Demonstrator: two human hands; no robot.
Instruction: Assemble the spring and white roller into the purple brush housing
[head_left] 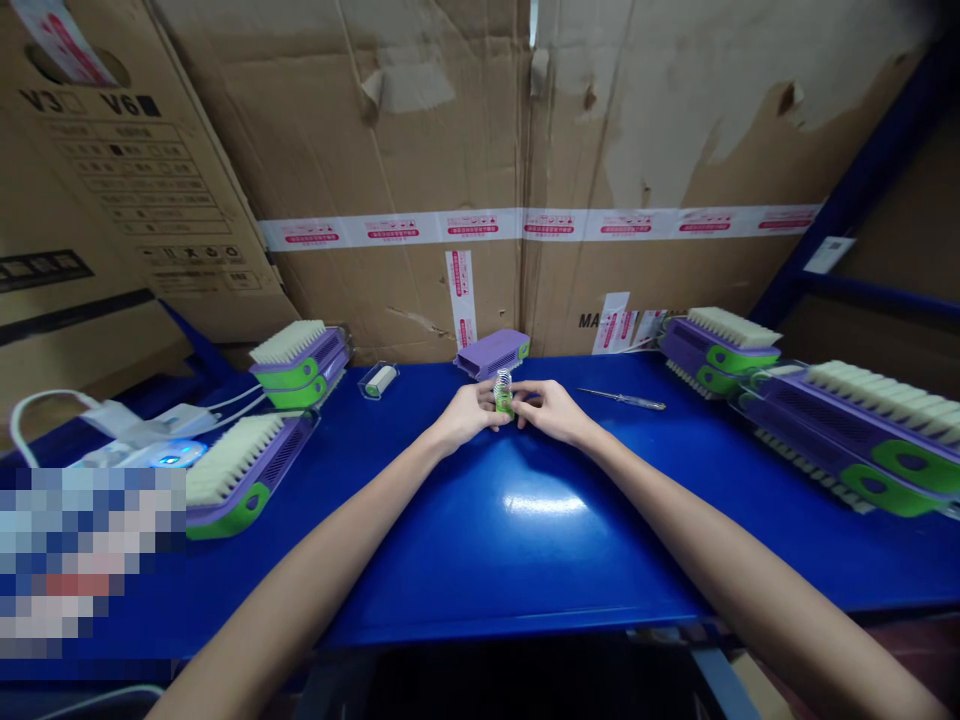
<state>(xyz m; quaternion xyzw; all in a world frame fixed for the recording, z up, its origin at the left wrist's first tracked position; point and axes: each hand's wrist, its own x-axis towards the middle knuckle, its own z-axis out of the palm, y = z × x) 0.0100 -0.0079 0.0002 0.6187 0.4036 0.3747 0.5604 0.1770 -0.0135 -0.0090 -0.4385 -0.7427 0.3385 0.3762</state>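
— Both hands pinch one small piece: left hand (466,413) and right hand (548,409) meet fingertip to fingertip on a green part (505,403) with a metal spring (503,381) standing upright on top.

— Where is it?

— Mid-bench, just before the purple housing (493,353), equally near both hands. Fingers hide the part's lower end; its shape is unclear.

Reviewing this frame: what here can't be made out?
- Head view, small green part with a spring: mostly covered by the left hand and right hand; too small to identify.
- Lower left corner: pixelated block hides whatever lies there.
- Brushes at right: cut off by the frame edge.
- Carton print: too blurred to read.
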